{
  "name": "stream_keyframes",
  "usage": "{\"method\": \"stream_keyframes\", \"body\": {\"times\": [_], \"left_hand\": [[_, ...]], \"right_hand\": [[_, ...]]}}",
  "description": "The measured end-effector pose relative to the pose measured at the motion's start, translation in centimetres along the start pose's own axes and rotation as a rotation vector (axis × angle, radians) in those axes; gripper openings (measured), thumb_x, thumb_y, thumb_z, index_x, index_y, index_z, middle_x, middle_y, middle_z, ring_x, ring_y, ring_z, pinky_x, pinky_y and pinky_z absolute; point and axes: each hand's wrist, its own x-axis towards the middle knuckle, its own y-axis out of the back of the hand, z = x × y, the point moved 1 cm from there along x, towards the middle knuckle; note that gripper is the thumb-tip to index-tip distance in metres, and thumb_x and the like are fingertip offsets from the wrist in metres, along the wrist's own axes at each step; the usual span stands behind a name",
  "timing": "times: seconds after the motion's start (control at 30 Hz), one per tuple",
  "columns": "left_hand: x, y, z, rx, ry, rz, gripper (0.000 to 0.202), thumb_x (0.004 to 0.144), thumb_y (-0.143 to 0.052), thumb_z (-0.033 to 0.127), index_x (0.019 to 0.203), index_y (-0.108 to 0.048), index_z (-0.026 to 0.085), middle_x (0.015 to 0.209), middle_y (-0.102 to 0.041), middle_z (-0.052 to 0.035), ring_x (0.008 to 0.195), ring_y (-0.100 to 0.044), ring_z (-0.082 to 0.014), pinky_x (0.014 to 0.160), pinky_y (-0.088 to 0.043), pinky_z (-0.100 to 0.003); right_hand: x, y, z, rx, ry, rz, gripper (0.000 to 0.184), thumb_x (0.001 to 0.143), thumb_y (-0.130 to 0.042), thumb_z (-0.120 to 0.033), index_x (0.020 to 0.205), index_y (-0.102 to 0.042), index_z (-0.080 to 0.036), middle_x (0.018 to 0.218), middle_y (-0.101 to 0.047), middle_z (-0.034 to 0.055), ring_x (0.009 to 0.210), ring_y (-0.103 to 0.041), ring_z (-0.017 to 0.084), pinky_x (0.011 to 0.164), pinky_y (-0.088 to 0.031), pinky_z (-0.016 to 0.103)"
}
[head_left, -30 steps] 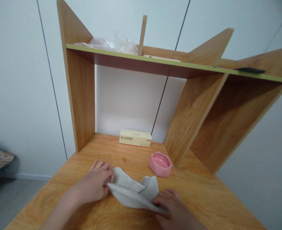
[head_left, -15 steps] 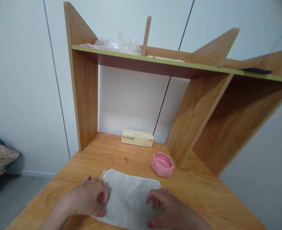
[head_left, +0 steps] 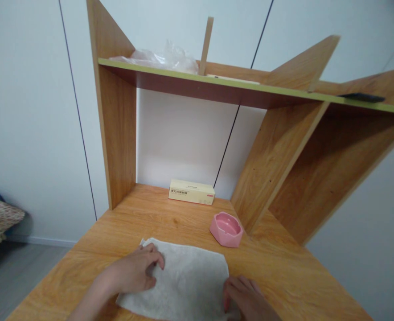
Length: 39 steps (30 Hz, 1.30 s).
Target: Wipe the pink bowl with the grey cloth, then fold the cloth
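the left hand [head_left: 138, 270] is bent over the left part of the grey cloth [head_left: 190, 276], its grip slack, thumb and fingers apart with nothing seen between them. the cloth lies mostly flat on the counter [head_left: 66, 278], partly under both hands. the right hand [head_left: 242, 296] curls at the cloth's right edge; its fingertips are hidden, so whether that grip has fabric in it cannot be told.

on the left, a sliding press could ruck the cloth, since it looks soft and its far left corner shows a small doubled edge. in the middle, both hands pushing inward could raise a crease. on the right, a wide sweep could knock the pink dish [head_left: 226, 231] (it looks heavy, so a nudge might only shift it).

the counter's left edge slants down toward the person, with the floor [head_left: 39, 263] beyond it. behind the cloth, there is room back to the pale box [head_left: 190, 192]. the dish stands near the cloth's far right corner, close to the upright board [head_left: 270, 165], so moving room looks tightest there; right of the right hand the counter gives more.
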Motion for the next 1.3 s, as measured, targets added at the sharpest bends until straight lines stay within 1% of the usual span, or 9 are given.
{"method": "stream_keyframes", "body": {"times": [0.13, 0.3, 0.5, 0.7, 0.77, 0.87, 1.03, 1.2, 1.3], "left_hand": [[-0.2, 0.5, -0.3, -0.038, 0.016, 0.031, 0.027, 0.064, -0.051, 0.020, 0.090, -0.059, 0.022, 0.088, -0.056, -0.0012, 0.083, -0.052, -0.0192, 0.073, -0.038, -0.026], [-0.6, 1.8, -1.8, -0.131, 0.071, 0.202, 0.018, 0.071, -0.042, 0.024, 0.080, -0.057, 0.018, 0.077, -0.059, -0.0018, 0.073, -0.053, -0.0174, 0.064, -0.039, -0.025], [-0.7, 2.9, -3.5, -0.127, 0.119, 0.396, 0.016, 0.072, -0.040, 0.026, 0.078, -0.053, 0.018, 0.075, -0.060, -0.0015, 0.072, -0.054, -0.0171, 0.066, -0.039, -0.026], [0.4, 2.5, -3.1, -0.045, 0.074, 0.562, 0.016, 0.073, -0.041, 0.023, 0.078, -0.055, 0.017, 0.081, -0.059, -0.0053, 0.081, -0.054, -0.0205, 0.074, -0.040, -0.031], [0.8, 2.1, -2.5, -0.021, 0.059, 0.545, 0.018, 0.074, -0.041, 0.021, 0.081, -0.057, 0.017, 0.082, -0.059, -0.0061, 0.082, -0.054, -0.0206, 0.075, -0.039, -0.031], [1.2, 1.1, -0.8, 0.016, 0.055, 0.451, 0.019, 0.074, -0.043, 0.016, 0.084, -0.059, 0.018, 0.084, -0.060, -0.0053, 0.085, -0.053, -0.0201, 0.077, -0.038, -0.030], [2.3, -0.9, 2.8, 0.078, 0.046, 0.345, 0.018, 0.078, -0.046, 0.021, 0.086, -0.062, 0.021, 0.088, -0.061, -0.0045, 0.090, -0.052, -0.0218, 0.080, -0.036, -0.032], [3.7, -2.4, 4.2, 0.112, 0.006, 0.306, 0.023, 0.072, -0.053, 0.022, 0.094, -0.061, 0.023, 0.099, -0.060, -0.0051, 0.098, -0.049, -0.0243, 0.085, -0.034, -0.034], [4.4, -3.2, 3.7, 0.121, 0.025, 0.251, 0.028, 0.068, -0.055, 0.020, 0.096, -0.060, 0.022, 0.101, -0.059, -0.0062, 0.100, -0.048, -0.0254, 0.087, -0.033, -0.035]], "right_hand": [[1.1, 1.8, 0.0, 0.212, -0.173, 0.085, 0.014, 0.062, -0.049, -0.012, 0.072, -0.054, -0.021, 0.077, -0.062, -0.0010, 0.077, -0.054, 0.015, 0.069, -0.038, 0.023], [4.4, 1.8, 1.1, 0.361, -0.254, 0.192, 0.008, 0.065, -0.045, -0.013, 0.067, -0.049, -0.020, 0.061, -0.055, -0.0033, 0.060, -0.050, 0.012, 0.052, -0.033, 0.020], [6.8, 2.1, 1.7, 0.156, -0.394, 0.198, 0.008, 0.066, -0.045, -0.014, 0.069, -0.050, -0.019, 0.067, -0.058, -0.0006, 0.066, -0.054, 0.014, 0.056, -0.033, 0.022], [6.4, 2.6, 0.5, -0.134, -0.472, 0.237, 0.013, 0.073, -0.043, -0.017, 0.082, -0.052, -0.019, 0.088, -0.063, 0.0052, 0.081, -0.058, 0.018, 0.064, -0.034, 0.026], [5.8, 2.9, 0.5, -0.167, -0.472, 0.266, 0.013, 0.075, -0.043, -0.018, 0.084, -0.053, -0.019, 0.092, -0.063, 0.0057, 0.084, -0.058, 0.018, 0.065, -0.034, 0.026], [4.6, 3.1, 1.6, -0.136, -0.554, 0.231, 0.012, 0.078, -0.043, -0.026, 0.074, -0.053, -0.020, 0.081, -0.065, 0.0048, 0.075, -0.059, 0.019, 0.061, -0.034, 0.027], [3.6, 1.5, 4.9, 0.106, -0.597, 0.201, 0.028, 0.070, -0.051, -0.047, 0.061, -0.052, -0.020, 0.066, -0.062, 0.0022, 0.065, -0.056, 0.018, 0.056, -0.034, 0.026], [4.3, -1.2, 6.2, 0.349, -0.542, 0.174, 0.017, 0.064, -0.052, -0.034, 0.057, -0.047, -0.020, 0.059, -0.054, -0.0008, 0.060, -0.052, 0.015, 0.055, -0.036, 0.023], [4.6, -1.2, 5.6, 0.440, -0.496, 0.192, 0.017, 0.060, -0.052, -0.028, 0.053, -0.038, -0.022, 0.054, -0.046, -0.0037, 0.056, -0.048, 0.013, 0.053, -0.035, 0.023]]}}
